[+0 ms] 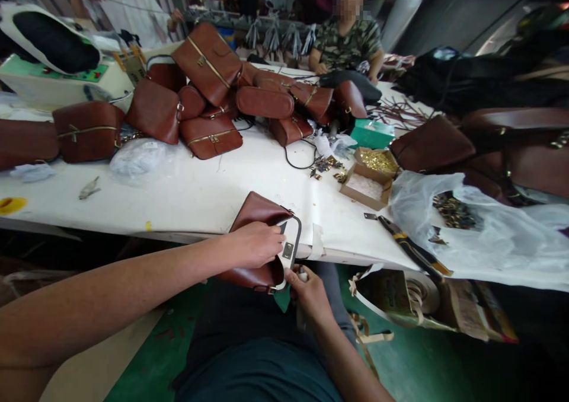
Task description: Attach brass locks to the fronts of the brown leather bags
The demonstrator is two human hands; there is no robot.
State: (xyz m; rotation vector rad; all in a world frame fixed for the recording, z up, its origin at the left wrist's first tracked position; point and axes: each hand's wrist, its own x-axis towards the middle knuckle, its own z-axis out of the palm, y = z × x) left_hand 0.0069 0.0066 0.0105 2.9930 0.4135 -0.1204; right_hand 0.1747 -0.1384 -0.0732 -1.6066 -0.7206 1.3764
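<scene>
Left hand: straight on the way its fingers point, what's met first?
Likely the pale panel in the open brown bag, by its small metal plate; the left hand looks almost at it, but depth is unclear.

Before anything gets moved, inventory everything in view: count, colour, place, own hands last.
Worktable: one, white, across the middle.
Open bag: one, brown, at the table's front edge.
Other bags: over ten, brown, heaped behind and at right.
Pliers: one, black and yellow, front right.
Small cartons: two, brown, right of centre.
Box: one, green, behind the cartons.
Loose fittings: several, dark and gold, left of the cartons.
Plastic bags: several, clear, left and right.
People: two or more, white and camouflage shirts, across the table.
Floor: one, green, beneath.
Left hand: one, bare, at the bag's opening.
Right hand: one, bare, at the bag's near rim.
</scene>
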